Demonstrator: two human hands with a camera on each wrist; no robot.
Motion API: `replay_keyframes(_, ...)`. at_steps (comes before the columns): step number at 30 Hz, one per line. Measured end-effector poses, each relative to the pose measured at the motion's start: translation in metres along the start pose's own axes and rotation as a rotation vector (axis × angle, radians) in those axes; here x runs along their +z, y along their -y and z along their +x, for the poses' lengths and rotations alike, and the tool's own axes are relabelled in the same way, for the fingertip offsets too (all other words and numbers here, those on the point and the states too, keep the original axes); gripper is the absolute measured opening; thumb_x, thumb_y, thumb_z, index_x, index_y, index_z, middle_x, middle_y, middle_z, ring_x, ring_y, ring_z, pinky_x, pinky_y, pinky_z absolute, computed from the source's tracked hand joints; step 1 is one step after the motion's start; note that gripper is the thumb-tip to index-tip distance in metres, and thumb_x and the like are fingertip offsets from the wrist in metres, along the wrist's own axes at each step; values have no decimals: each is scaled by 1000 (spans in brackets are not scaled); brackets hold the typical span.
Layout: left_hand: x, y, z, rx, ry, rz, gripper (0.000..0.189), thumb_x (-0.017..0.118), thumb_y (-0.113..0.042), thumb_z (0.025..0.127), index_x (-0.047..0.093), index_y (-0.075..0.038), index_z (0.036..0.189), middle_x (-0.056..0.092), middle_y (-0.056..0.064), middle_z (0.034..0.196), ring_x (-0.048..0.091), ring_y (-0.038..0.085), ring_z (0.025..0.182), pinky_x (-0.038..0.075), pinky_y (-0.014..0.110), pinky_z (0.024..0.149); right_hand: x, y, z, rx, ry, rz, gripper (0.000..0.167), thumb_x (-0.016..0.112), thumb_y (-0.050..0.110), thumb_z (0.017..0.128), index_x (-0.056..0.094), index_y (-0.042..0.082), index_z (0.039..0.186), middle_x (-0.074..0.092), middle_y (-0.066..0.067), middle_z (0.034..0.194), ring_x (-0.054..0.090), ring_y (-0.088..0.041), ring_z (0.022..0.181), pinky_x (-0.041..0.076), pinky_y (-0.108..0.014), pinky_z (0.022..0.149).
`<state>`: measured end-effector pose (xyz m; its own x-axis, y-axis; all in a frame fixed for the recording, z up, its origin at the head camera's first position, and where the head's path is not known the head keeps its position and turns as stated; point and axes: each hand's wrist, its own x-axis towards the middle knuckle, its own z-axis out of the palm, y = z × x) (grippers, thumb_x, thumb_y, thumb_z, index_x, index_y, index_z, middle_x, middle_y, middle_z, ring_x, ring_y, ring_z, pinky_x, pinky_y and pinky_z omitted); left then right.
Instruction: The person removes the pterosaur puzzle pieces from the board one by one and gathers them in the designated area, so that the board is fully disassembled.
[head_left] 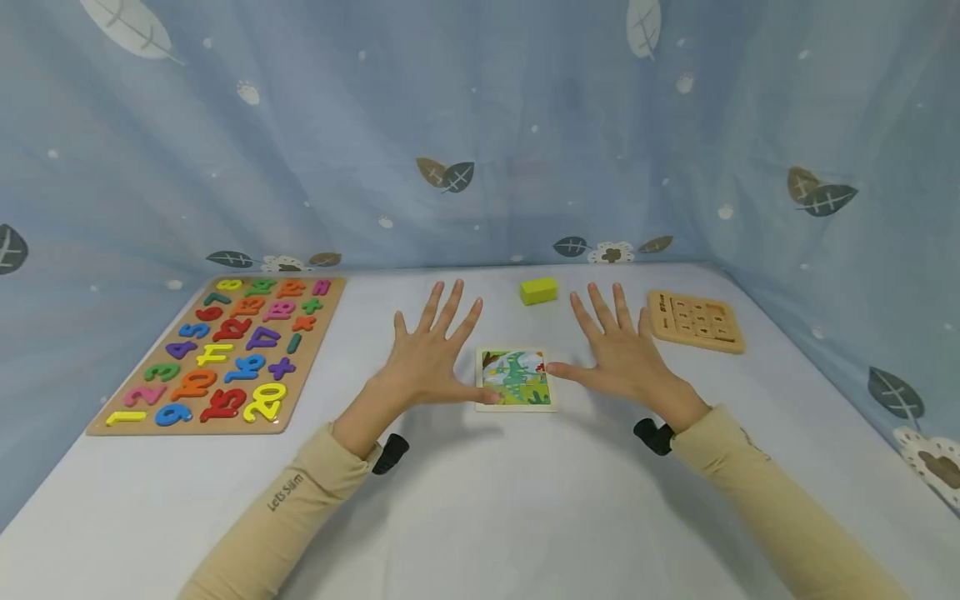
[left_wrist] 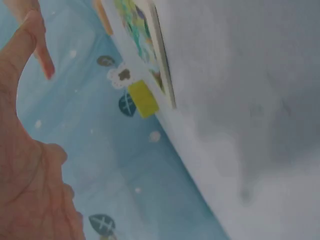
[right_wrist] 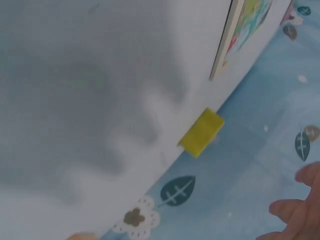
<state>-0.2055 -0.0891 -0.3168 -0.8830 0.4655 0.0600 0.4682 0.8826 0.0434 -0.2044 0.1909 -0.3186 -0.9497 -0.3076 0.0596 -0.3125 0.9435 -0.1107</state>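
Note:
Both hands hover over the table with fingers spread wide, holding nothing. Between them lies a small square picture puzzle with a green dinosaur and a pale frame. The left hand is at its left side, thumb overlapping the puzzle's lower left in the head view. On the other side, the right hand has its thumb tip at the puzzle's right edge in that view. Behind the puzzle sits a yellow-green block, which also shows in the left wrist view and the right wrist view.
A wooden number board with colourful raised numerals and signs lies at the left. At the right back is a small wooden sliding number puzzle, close beyond the right hand. A blue leaf-patterned curtain hangs behind the white table.

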Motion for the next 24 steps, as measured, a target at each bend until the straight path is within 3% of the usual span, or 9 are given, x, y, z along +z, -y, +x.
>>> replay_keyframes(5, 8, -4, 4, 13, 68, -110, 127, 63, -81, 66, -11, -27, 154, -32, 0, 156, -22, 27, 148, 41, 67, 93, 8, 17, 13, -27, 25, 7, 96, 48, 73, 85, 12, 20, 156, -4, -12, 163, -15, -39, 147, 1, -72, 109)
replay_keyframes(9, 15, -7, 10, 23, 108, -114, 130, 64, -82, 64, -11, -25, 154, -22, -2, 160, -9, 26, 151, 51, 57, 84, 13, 31, 22, -58, 56, 5, 85, 50, 67, 87, 23, 23, 154, 8, -13, 162, -2, -40, 149, 7, -72, 110)
replay_keyframes(13, 20, -6, 17, 33, 138, -83, 130, 62, -83, 64, -4, -20, 156, -3, -3, 163, 11, 26, 150, 51, 55, 86, 17, 44, 34, -121, 72, -8, 69, 57, 56, 90, 38, 25, 149, 32, -18, 155, 30, -41, 142, 27, -67, 107)
replay_keyframes(16, 23, -5, 21, 28, 183, -110, 127, 66, -79, 65, 3, -17, 156, 5, -2, 163, 20, 27, 149, 48, 58, 92, 23, 53, 44, -166, 82, 17, 60, 62, 48, 91, 48, 22, 143, 49, -19, 143, 50, -38, 127, 46, -58, 95)
replay_keyframes(19, 26, -3, 23, 16, 247, -166, 123, 71, -71, 67, 8, -14, 156, 9, 0, 163, 24, 26, 147, 42, 62, 97, 29, 60, 52, -189, 112, 93, 55, 65, 39, 91, 53, 16, 139, 57, -17, 131, 57, -33, 115, 54, -49, 84)
replay_keyframes(24, 31, 1, 23, -8, 341, -227, 117, 72, -65, 72, 10, -14, 156, 11, 1, 163, 21, 25, 148, 35, 63, 104, 36, 70, 62, -188, 170, 177, 46, 67, 30, 91, 60, 10, 131, 59, -15, 122, 57, -31, 110, 52, -46, 85)
